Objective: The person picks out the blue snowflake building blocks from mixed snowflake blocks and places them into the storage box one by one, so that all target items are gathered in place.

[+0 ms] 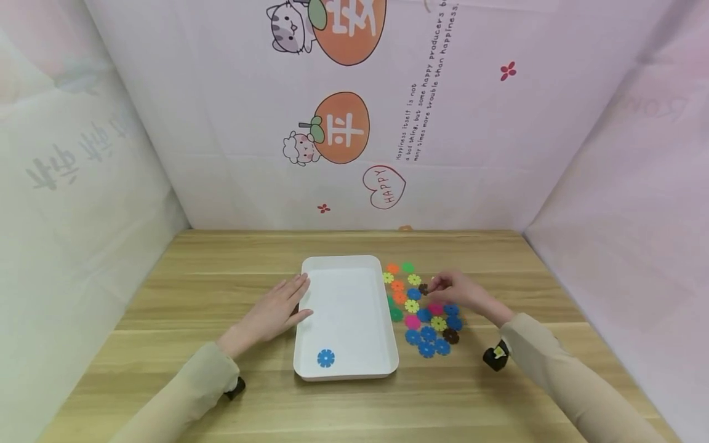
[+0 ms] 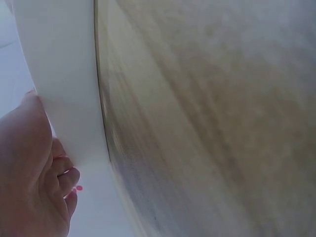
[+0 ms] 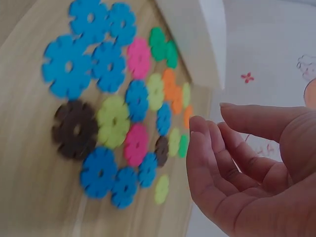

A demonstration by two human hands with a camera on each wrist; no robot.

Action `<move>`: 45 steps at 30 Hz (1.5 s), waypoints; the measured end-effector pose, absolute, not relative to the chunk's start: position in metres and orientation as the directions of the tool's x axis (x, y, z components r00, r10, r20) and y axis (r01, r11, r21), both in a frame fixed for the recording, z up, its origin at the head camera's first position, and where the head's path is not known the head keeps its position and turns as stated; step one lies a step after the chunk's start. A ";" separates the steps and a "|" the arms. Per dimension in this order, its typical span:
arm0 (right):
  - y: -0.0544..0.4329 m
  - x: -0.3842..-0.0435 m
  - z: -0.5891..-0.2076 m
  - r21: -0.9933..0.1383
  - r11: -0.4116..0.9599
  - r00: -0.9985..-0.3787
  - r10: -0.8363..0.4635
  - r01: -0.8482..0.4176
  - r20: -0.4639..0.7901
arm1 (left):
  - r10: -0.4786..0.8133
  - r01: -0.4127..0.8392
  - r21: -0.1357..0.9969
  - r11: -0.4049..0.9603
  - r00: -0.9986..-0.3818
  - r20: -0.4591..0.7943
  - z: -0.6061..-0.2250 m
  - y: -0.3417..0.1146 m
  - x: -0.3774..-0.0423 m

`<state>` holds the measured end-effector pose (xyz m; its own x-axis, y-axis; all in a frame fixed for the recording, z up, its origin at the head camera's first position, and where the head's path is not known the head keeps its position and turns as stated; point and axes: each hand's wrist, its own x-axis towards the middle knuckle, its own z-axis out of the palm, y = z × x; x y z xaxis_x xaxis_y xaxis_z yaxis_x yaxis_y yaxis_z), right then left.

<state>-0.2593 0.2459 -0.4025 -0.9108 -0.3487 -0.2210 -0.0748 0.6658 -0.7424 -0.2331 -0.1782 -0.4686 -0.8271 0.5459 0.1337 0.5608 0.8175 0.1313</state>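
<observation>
In the head view my left hand (image 1: 275, 309) rests at the left rim of a white tray (image 1: 347, 375), its thumb reaching over the edge. The left wrist view shows this hand (image 2: 32, 168) against the tray's side wall (image 2: 64, 74). One blue snowflake disc (image 1: 325, 358) lies inside, near the front left corner. My right hand (image 1: 455, 289) hovers over the far right part of a spread of notched plastic discs, beside a brown snowflake disc (image 1: 423, 289). The right wrist view shows a gap between thumb and fingers of this hand (image 3: 247, 168), with nothing visible in it.
Right of the tray lie several blue discs (image 1: 428, 334), plus pink (image 1: 412, 322), yellow (image 1: 412, 306), orange (image 1: 397, 286) and green ones (image 1: 408, 267). Another brown disc (image 1: 451, 336) lies nearer the front. White printed cloth (image 1: 471, 154) walls the wooden table (image 1: 238, 252) at back and sides.
</observation>
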 end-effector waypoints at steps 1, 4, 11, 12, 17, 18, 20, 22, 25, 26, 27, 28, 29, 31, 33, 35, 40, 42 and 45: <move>0.250 -0.260 -0.404 -0.740 0.669 -0.911 -0.346 -0.071 -0.226 | 0.546 0.562 0.130 0.817 -0.826 0.137 -0.469 -0.178 -0.233; 0.260 -0.260 -0.407 -0.724 0.687 -0.917 -0.325 -0.062 -0.231 | 0.549 0.566 0.130 0.814 -0.823 0.146 -0.469 -0.178 -0.233; 0.281 -0.261 -0.415 -0.694 0.714 -0.932 -0.305 -0.090 -0.193 | 0.545 0.564 0.138 0.814 -0.825 0.150 -0.469 -0.178 -0.233; 0.284 -0.261 -0.417 -0.687 0.722 -0.935 -0.295 -0.085 -0.194 | 0.546 0.564 0.139 0.814 -0.824 0.151 -0.469 -0.178 -0.233; 0.294 -0.261 -0.422 -0.658 0.750 -0.940 -0.273 -0.075 -0.204 | 0.547 0.566 0.136 0.813 -0.823 0.153 -0.469 -0.178 -0.233; 0.295 -0.261 -0.423 -0.653 0.754 -0.939 -0.273 -0.074 -0.209 | 0.548 0.567 0.136 0.812 -0.822 0.155 -0.469 -0.178 -0.233; 0.297 -0.261 -0.426 -0.645 0.760 -0.937 -0.277 -0.077 -0.214 | 0.550 0.570 0.134 0.811 -0.820 0.160 -0.469 -0.178 -0.233; 0.298 -0.261 -0.428 -0.634 0.769 -0.937 -0.273 -0.077 -0.218 | 0.552 0.573 0.131 0.809 -0.817 0.164 -0.469 -0.178 -0.232; 0.297 -0.261 -0.430 -0.602 0.794 -0.942 -0.261 -0.086 -0.210 | 0.551 0.570 0.127 0.812 -0.820 0.156 -0.469 -0.178 -0.232; 0.296 -0.261 -0.430 -0.591 0.802 -0.943 -0.259 -0.090 -0.208 | 0.551 0.570 0.127 0.812 -0.819 0.157 -0.470 -0.178 -0.232; 0.295 -0.261 -0.430 -0.579 0.810 -0.945 -0.253 -0.089 -0.208 | 0.549 0.567 0.125 0.814 -0.822 0.153 -0.470 -0.179 -0.233; 0.295 -0.261 -0.430 -0.565 0.820 -0.946 -0.247 -0.090 -0.208 | 0.548 0.565 0.126 0.815 -0.823 0.149 -0.470 -0.179 -0.233; 0.294 -0.261 -0.430 -0.556 0.827 -0.948 -0.239 -0.085 -0.210 | 0.545 0.563 0.126 0.817 -0.825 0.147 -0.470 -0.179 -0.233; 0.293 -0.262 -0.431 -0.542 0.836 -0.949 -0.236 -0.088 -0.209 | 0.543 0.560 0.130 0.818 -0.827 0.145 -0.470 -0.179 -0.233; 0.293 -0.262 -0.434 -0.533 0.842 -0.951 -0.230 -0.088 -0.205 | 0.543 0.561 0.132 0.817 -0.826 0.150 -0.470 -0.178 -0.233; 0.293 -0.263 -0.437 -0.532 0.842 -0.952 -0.231 -0.092 -0.201 | 0.544 0.563 0.131 0.816 -0.825 0.155 -0.471 -0.178 -0.233; 0.294 -0.265 -0.441 -0.533 0.840 -0.953 -0.236 -0.101 -0.191 | 0.548 0.569 0.130 0.812 -0.820 0.167 -0.471 -0.179 -0.234; 0.294 -0.265 -0.442 -0.526 0.843 -0.952 -0.240 -0.109 -0.188 | 0.550 0.572 0.132 0.810 -0.818 0.170 -0.471 -0.178 -0.233; 0.293 -0.266 -0.442 -0.519 0.848 -0.952 -0.238 -0.107 -0.193 | 0.546 0.567 0.137 0.812 -0.821 0.164 -0.471 -0.178 -0.234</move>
